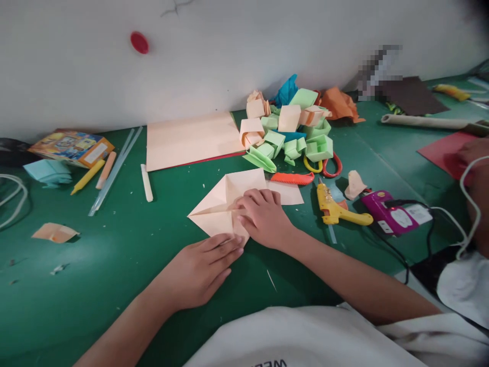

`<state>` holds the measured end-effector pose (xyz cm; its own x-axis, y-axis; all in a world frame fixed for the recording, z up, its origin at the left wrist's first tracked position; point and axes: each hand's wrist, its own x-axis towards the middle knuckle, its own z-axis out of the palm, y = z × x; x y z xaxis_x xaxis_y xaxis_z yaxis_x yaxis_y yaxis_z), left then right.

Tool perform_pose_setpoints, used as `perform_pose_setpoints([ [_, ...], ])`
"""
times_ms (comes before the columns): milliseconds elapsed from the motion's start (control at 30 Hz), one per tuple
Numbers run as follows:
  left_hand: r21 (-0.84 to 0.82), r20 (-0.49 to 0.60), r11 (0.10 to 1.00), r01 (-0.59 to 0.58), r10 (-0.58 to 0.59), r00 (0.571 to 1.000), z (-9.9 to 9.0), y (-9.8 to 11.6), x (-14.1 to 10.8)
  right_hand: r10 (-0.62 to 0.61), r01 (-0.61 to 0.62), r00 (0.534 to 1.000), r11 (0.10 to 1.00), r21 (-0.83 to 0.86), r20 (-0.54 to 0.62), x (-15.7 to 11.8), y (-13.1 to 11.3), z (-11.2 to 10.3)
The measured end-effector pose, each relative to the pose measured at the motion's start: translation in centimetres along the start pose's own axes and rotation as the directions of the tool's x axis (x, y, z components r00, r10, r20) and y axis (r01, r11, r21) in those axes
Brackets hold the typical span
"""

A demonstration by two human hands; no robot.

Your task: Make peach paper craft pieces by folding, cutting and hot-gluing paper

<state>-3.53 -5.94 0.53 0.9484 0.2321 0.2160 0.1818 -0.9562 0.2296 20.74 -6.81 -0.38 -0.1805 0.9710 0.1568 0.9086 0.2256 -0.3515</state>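
A creased peach paper (214, 201) lies partly folded on the green table, one pointed corner toward the left. My left hand (208, 267) rests on its near edge, fingers stretched out and lying flat. On the right part of the paper is my right hand (265, 216), its fingers bent and pressing down on the surface; whether a fold is pinched under them is hidden. Just behind the paper lies an orange cutter (292, 178), with a flat peach piece (286, 192) beside it.
Folded paper pieces (290, 127) are heaped at the back, beside peach sheets (191, 140). A yellow glue gun (336, 206) and a purple power box (393, 211) with cables lie right. Glue sticks (116, 171) and crayons (87, 177) are left. Another person's hand (476, 153) is far right.
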Motion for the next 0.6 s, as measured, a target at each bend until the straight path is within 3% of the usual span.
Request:
perform_pose_setpoints([
  [300, -0.07, 0.17, 0.997, 0.032, -0.02, 0.985, -0.5, -0.2, -0.5, -0.007, 0.007, 1.0, 1.0, 0.023, 0.002, 0.0, 0.3, 0.0],
  [400, -0.094, 0.166, 0.994, 0.063, -0.046, 0.985, -0.4, -0.2, -0.7, -0.155, 0.157, 0.987, 0.987, 0.042, -0.047, -0.9, 0.6, -1.2],
  [467, -0.124, 0.145, 0.989, 0.075, -0.057, 0.988, -0.3, -0.3, -0.7, -0.303, 0.304, 0.951, 0.952, 0.021, -0.061, -1.9, 0.9, -2.2],
  [600, -0.126, 0.106, 0.99, 0.06, -0.047, 0.993, -0.2, -0.4, -0.7, -0.443, 0.447, 0.887, 0.895, 0.002, 0.127, -3.9, 1.6, -3.6],
])
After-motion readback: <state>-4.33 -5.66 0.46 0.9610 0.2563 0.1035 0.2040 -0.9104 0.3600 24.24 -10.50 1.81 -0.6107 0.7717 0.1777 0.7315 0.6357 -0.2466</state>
